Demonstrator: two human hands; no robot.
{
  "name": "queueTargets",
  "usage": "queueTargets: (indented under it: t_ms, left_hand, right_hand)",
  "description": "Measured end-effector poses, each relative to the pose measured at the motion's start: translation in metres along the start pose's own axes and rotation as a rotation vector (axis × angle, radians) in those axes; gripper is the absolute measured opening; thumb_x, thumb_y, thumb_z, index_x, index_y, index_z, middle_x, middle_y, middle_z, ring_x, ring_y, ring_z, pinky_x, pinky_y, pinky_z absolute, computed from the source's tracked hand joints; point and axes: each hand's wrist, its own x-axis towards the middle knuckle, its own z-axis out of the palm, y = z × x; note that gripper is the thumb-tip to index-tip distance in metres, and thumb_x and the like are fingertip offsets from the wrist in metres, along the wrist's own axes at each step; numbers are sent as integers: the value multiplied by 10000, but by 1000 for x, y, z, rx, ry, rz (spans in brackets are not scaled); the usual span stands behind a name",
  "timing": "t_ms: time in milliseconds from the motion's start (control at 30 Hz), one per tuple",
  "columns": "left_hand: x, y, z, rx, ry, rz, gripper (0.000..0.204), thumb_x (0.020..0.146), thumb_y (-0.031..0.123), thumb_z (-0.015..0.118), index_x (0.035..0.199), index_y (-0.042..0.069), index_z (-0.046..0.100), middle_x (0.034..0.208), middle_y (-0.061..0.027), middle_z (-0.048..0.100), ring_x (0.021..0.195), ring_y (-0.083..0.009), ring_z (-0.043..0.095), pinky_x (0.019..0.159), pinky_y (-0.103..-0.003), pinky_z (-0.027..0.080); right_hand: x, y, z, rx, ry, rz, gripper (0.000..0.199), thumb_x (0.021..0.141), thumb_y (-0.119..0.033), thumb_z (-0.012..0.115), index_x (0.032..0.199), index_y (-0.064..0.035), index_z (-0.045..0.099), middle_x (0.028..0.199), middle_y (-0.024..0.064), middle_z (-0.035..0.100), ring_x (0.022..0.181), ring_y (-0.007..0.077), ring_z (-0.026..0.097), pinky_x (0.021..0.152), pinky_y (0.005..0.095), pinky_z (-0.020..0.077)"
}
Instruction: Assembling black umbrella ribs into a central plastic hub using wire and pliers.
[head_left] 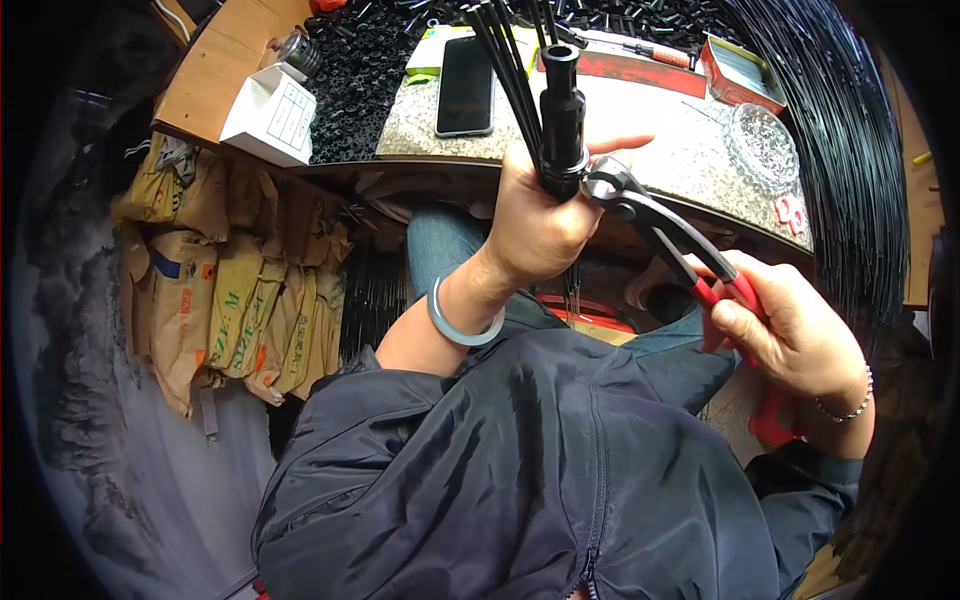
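Note:
My left hand (540, 228) is wrapped round a black stepped tubular fitting (562, 120) that stands upright in its grip. Several thin black rods (508, 85) fan upward beside the fitting, their lower ends hidden in the same hand. Long pincers (672, 228) with red handles are in my right hand (795, 325), whose fingers close round the grips. The rounded metal head of the pincers rests right beside the fitting's lower end, near my left fingertips. Whether the jaws bite on anything cannot be made out.
On the worktable (400, 135) lie a black phone (466, 88), a glass dish (763, 148), an open red box (742, 75) and a screwdriver (655, 52). Black small parts (375, 65) heap behind. Long black rods (820, 110) hang at right; stuffed sacks (185, 300) stand at left.

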Motion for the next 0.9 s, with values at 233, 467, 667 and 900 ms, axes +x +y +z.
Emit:
queueTargets:
  t_ms: [233,467,667,900]
  left_hand:
    - [5,-6,-2,312,-7,165,302,692,-142,447,948,-121,606,682,5,554,533,7,430,456,-166,318]
    - [6,4,6,-62,48,-24,175,836,-15,531,961,-24,652,600,52,533,535,-1,421,457,-179,317]
    - [1,4,1,4,29,-63,198,818,-28,519,959,-10,659,629,45,562,548,-3,443,474,-174,344]
    - [14,0,-13,437,-35,328,265,777,-98,493,983,-31,645,655,19,557,514,-1,431,450,-171,321]
  right_hand:
    - [-1,-9,1,84,-35,245,190,924,-191,494,881,-5,498,591,-9,471,522,62,427,491,234,386]
    - [7,21,16,168,40,-23,198,940,-198,462,879,-11,474,624,4,479,531,64,446,521,218,420]
    - [3,-2,5,-67,76,101,250,930,-209,480,814,13,479,545,77,452,493,142,454,503,301,386]
    - [9,-10,5,-295,138,82,266,920,-214,496,826,34,476,589,126,497,522,219,485,544,312,406]
